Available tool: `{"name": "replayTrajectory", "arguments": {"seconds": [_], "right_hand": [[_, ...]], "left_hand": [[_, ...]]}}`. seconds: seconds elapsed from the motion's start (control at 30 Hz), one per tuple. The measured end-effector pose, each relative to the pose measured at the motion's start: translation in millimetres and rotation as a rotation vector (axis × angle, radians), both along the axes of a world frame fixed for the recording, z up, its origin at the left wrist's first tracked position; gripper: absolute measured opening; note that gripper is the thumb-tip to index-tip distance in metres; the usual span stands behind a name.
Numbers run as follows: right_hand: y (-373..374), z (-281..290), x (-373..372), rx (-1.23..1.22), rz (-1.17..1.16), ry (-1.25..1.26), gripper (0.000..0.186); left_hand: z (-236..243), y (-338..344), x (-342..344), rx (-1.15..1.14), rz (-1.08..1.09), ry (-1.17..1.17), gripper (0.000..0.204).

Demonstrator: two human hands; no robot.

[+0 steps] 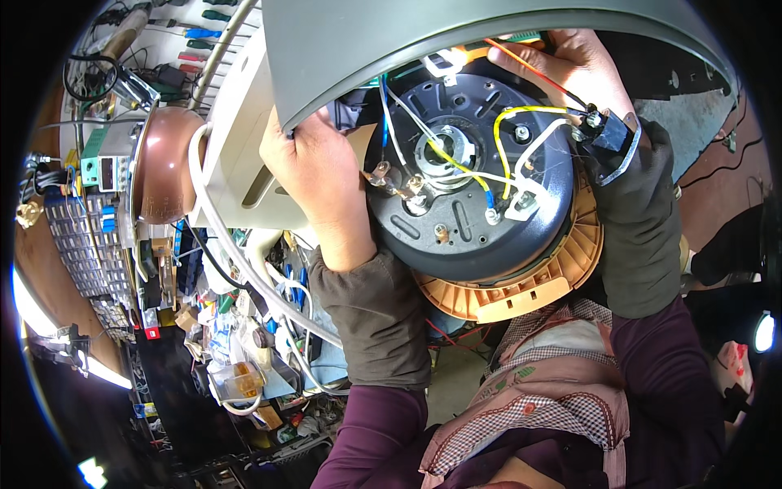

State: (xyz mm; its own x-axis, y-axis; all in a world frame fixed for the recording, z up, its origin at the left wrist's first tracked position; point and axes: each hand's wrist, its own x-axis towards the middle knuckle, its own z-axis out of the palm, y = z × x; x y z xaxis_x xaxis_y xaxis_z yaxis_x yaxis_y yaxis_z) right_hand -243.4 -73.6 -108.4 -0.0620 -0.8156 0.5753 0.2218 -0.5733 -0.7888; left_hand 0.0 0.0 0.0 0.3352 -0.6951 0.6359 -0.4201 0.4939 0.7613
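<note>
In front of me is a round dark metal appliance body (432,228), its slotted underside facing up and strung with yellow, white, blue and red wires. An orange plastic ring (521,301) surrounds its lower rim. Above it arches a large grey curved housing (391,49). My left hand (318,167) is closed on the housing's lower left edge. Beyond the body, my right hand (590,77) bends its fingers inward beside an orange piece (472,55); the housing rim partly hides what they grip. A small black component (607,143) with a metal bracket sits near my right wrist.
To the left stand a pale slotted panel (257,187), a copper-coloured pot (167,167) and a white cable (236,261). Small parts, tools and a drawer rack (90,244) crowd the bench. Screwdrivers (199,34) hang at the upper left.
</note>
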Motion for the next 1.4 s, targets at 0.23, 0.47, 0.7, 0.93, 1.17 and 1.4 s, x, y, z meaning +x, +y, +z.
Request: {"name": "replayTrajectory", "arguments": {"seconds": [0.23, 0.47, 0.7, 0.93, 1.17, 1.4], "right_hand": [[-0.2, 5.4, 1.3, 0.003, 0.028, -0.027, 0.019], [-0.5, 14.5, -4.5, -0.002, 0.039, -0.058, 0.02], [-1.4, 19.0, -2.2, -0.01, 0.08, -0.099, 0.022], [3.4, 19.8, 1.3, -0.002, 0.121, -0.135, 0.024], [5.2, 20.3, 3.9, -0.006, 0.157, -0.189, 0.027], [10.1, 22.5, 4.4, -0.018, 0.209, -0.251, 0.03]], "left_hand": [[-7.1, -5.3, 4.4, -0.062, -0.074, 0.017, 0.026], [-2.4, -4.0, -1.6, -0.095, -0.086, -0.032, 0.022], [-5.3, -2.0, 2.4, -0.048, -0.039, -0.035, 0.02], [-7.8, -2.8, 4.1, -0.06, -0.015, -0.065, 0.022], [-7.7, -3.5, 2.5, -0.068, -0.062, -0.021, 0.024], [-5.9, -0.9, 2.8, -0.047, -0.089, 0.002, 0.024]]}}
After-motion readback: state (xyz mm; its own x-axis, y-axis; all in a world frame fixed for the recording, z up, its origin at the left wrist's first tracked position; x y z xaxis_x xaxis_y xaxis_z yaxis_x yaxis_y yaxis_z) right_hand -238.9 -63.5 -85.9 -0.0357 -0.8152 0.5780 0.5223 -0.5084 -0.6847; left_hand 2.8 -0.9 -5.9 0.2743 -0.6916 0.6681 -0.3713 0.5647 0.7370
